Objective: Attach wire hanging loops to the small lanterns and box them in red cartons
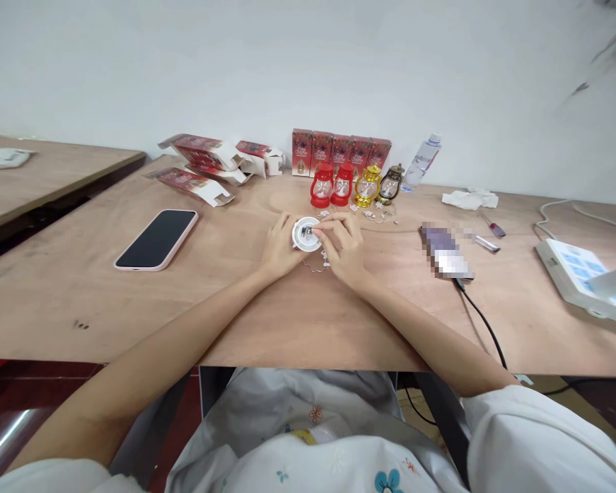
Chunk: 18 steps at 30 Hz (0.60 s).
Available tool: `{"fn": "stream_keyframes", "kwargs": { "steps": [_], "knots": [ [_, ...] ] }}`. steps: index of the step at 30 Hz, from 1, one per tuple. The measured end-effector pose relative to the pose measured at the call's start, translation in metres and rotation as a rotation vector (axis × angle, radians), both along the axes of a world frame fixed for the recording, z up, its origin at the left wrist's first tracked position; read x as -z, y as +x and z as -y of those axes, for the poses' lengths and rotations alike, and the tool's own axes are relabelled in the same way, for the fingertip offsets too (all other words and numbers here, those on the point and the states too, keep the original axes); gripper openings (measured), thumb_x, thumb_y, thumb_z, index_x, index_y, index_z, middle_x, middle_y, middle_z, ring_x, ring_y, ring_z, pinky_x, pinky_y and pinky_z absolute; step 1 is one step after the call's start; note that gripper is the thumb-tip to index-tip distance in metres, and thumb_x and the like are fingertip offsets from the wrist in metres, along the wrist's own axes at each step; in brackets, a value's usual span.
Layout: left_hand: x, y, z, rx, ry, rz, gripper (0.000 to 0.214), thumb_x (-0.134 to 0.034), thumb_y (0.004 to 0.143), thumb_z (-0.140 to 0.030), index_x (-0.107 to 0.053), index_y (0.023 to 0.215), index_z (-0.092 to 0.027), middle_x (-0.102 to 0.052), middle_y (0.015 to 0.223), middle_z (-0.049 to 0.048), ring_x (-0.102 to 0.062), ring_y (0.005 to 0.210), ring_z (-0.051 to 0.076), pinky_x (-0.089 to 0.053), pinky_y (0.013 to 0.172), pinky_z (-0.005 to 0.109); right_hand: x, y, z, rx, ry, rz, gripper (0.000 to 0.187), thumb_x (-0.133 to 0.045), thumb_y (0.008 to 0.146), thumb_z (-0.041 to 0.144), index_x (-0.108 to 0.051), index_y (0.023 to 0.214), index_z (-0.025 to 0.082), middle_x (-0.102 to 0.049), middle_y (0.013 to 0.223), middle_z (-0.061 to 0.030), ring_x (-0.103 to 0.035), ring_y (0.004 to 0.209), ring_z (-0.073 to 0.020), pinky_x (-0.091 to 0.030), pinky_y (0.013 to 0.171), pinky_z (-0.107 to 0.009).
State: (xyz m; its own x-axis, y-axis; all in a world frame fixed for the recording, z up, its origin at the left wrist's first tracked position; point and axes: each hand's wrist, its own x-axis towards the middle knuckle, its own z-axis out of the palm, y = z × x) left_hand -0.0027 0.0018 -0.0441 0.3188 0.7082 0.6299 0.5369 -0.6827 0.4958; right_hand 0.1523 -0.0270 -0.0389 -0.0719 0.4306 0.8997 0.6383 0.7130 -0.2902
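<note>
A white round lamp base (298, 242), its inner side turned up, is held by its rim in my left hand (278, 248). My right hand (345, 246) has thumb and forefinger pinched over the middle of the base, at a small silvery piece (308, 232); its exact kind is too small to tell. Under my hands a thin chain with small pale tags (324, 257) lies on the table. Just beyond stand two red mini lanterns (321, 186), a gold one (367, 186) and a dark bronze one (390, 185).
Behind the lanterns several red boxes (302, 152) stand against the wall, with opened boxes (195, 185) to their left. A phone (157, 239) lies left. To the right are a bottle (421, 163), tissue (469, 199), cabled phone (445, 252), screwdriver (497, 229) and power strip (578, 270).
</note>
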Motion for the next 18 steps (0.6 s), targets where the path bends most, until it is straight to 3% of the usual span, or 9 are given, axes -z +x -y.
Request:
{"fn": "stream_keyframes", "kwargs": {
  "steps": [5,9,14,18],
  "knots": [
    [-0.001,0.0,0.0,-0.002,0.006,-0.03,0.028,-0.067,0.08,-0.023,-0.053,0.105,-0.024,-0.06,0.108,0.0061,-0.058,0.104,0.026,-0.049,0.084,0.041,-0.003,0.001,0.003,-0.03,-0.091,-0.014,0.018,-0.052,0.095,0.032,-0.065,0.088,0.022,-0.06,0.095,-0.0064,-0.056,0.096,-0.0193,-0.047,0.09,-0.039],
    [-0.003,-0.001,0.003,-0.032,0.012,-0.08,0.028,-0.066,0.081,-0.024,-0.054,0.106,-0.022,-0.06,0.11,0.0073,-0.057,0.105,0.026,-0.046,0.084,0.039,-0.005,-0.001,0.003,-0.107,-0.259,-0.154,0.014,-0.059,0.091,0.036,-0.06,0.09,0.023,-0.061,0.096,-0.0048,-0.059,0.096,-0.018,-0.05,0.087,-0.036],
    [-0.008,-0.002,0.008,-0.111,0.053,-0.178,0.028,-0.066,0.082,-0.029,-0.058,0.109,-0.023,-0.059,0.109,0.0078,-0.056,0.107,0.028,-0.04,0.088,0.041,0.0,-0.007,-0.006,-0.344,-0.565,-0.446,0.045,-0.068,0.075,0.061,-0.049,0.091,0.023,-0.065,0.092,-0.003,-0.065,0.082,-0.0156,-0.055,0.071,-0.03],
    [-0.009,-0.002,0.007,-0.135,0.062,-0.171,0.026,-0.066,0.082,-0.031,-0.06,0.106,-0.024,-0.06,0.108,0.0081,-0.058,0.105,0.029,-0.04,0.087,0.043,0.0,-0.004,-0.013,-0.44,-0.649,-0.489,0.055,-0.073,0.064,0.067,-0.05,0.088,0.023,-0.067,0.093,-0.0039,-0.065,0.08,-0.016,-0.055,0.068,-0.03]
  ]
}}
